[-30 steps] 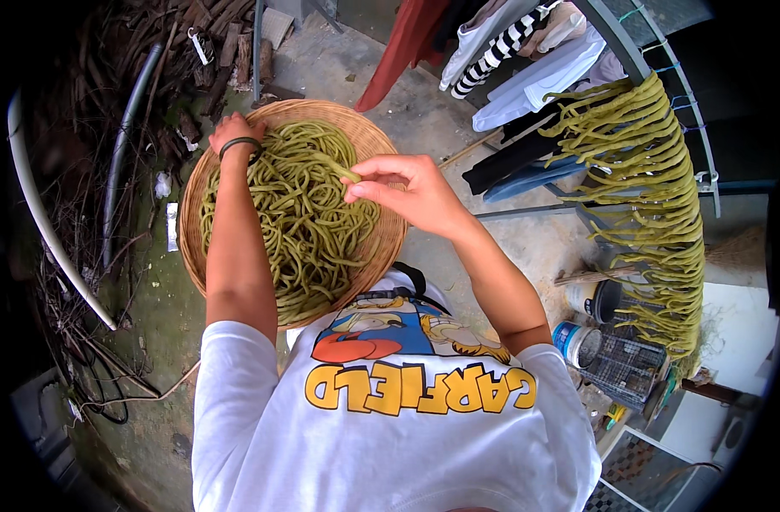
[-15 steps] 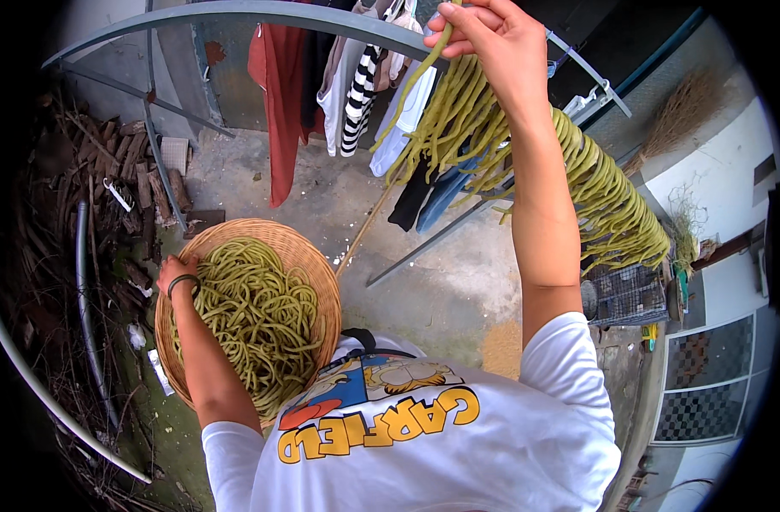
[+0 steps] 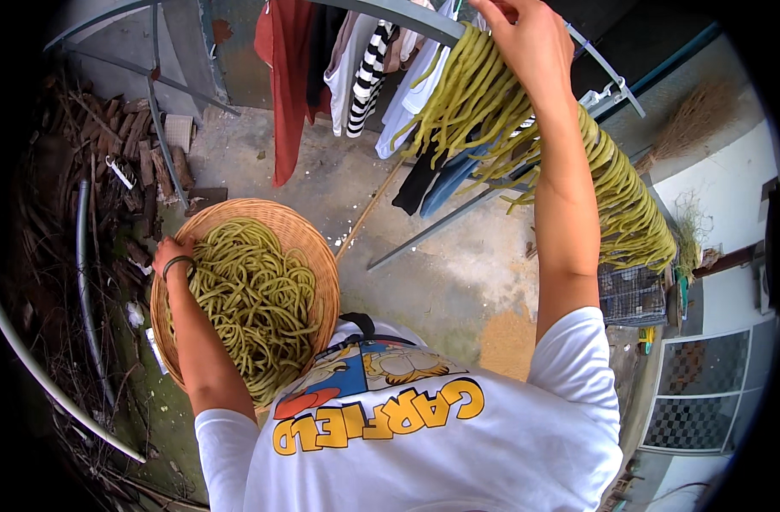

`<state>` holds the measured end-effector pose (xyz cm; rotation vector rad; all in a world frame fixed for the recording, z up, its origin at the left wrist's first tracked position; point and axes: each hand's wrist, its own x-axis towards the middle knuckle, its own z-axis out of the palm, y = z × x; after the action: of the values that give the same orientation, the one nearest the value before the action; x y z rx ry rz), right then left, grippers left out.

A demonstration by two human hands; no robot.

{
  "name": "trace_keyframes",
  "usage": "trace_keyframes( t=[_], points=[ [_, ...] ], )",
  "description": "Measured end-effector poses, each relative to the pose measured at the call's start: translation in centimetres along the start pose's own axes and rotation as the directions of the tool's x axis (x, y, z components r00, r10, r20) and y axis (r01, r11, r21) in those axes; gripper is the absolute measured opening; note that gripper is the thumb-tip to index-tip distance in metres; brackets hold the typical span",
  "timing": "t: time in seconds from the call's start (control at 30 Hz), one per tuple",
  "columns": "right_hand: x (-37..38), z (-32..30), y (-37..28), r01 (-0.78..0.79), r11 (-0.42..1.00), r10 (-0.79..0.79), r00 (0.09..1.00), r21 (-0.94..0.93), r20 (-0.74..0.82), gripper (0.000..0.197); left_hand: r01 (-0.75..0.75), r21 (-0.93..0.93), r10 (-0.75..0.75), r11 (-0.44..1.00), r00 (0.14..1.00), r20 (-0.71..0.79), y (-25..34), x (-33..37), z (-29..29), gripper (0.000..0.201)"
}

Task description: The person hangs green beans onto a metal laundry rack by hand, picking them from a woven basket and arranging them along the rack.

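Observation:
At my left side a round wicker basket [image 3: 317,247] is filled with a tangle of long green beans [image 3: 258,299]. My left hand [image 3: 175,254], with a dark band at the wrist, is closed on the basket's left rim. My right hand [image 3: 530,43] is raised to a grey metal rail [image 3: 407,15], its fingers bent together and partly cut off by the upper edge. Whatever they pinch is hidden. Just below and beside that hand, a thick row of long beans [image 3: 466,81] hangs draped over the rail, continuing to the right behind my forearm.
Clothes hang behind the rail, among them a red garment [image 3: 283,94] and a striped one [image 3: 368,81]. Firewood [image 3: 125,145] is piled at the left. A slanting grey metal leg [image 3: 432,230], a wire cage [image 3: 633,294] and a straw broom [image 3: 693,124] stand to the right.
The long bean hanging from my right fingers no longer dangles apart from the row. That hand has shifted right and up in the picture. My left hand stays on the basket rim.

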<state>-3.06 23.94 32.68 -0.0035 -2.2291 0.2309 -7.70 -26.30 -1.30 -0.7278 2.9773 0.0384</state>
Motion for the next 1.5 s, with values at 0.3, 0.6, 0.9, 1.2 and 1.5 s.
trace_keyframes(
  t=[0.3, 0.6, 0.9, 1.2, 1.5],
  points=[
    [-25.4, 11.6, -14.1, 0.078, 0.662, -0.666, 0.517, 0.745, 0.538, 0.021, 0.046, 0.01, -0.046, 0.999, 0.999, -0.015, 1.5, -1.0, -0.7, 0.063],
    [-32.1, 18.8, -16.1, 0.031, 0.771, -0.57, 0.478, 0.636, 0.668, 0.018, 0.056, 0.005, -0.055, 0.998, 0.998, -0.042, 1.2, -1.5, -1.0, 0.064],
    [-17.7, 6.8, -12.8, -0.611, 0.292, -0.415, 0.612, 0.736, 0.673, 0.017, 0.047, -0.005, -0.047, 0.999, 0.999, 0.007, 1.0, -1.1, -1.0, 0.064],
    [-2.3, -3.4, -8.6, 0.29, 0.683, -0.517, 0.84, 0.67, 0.163, 0.016, -0.011, -0.011, 0.011, 1.0, 1.0, 0.012, 1.3, -1.3, -1.3, 0.062],
    [7.4, -7.9, -3.6, 0.525, 0.85, -0.465, 0.71, 0.042, 0.529, 0.023, -0.03, -0.009, 0.03, 0.999, 0.999, -0.015, 0.9, -0.6, -0.6, 0.062]
  ],
)
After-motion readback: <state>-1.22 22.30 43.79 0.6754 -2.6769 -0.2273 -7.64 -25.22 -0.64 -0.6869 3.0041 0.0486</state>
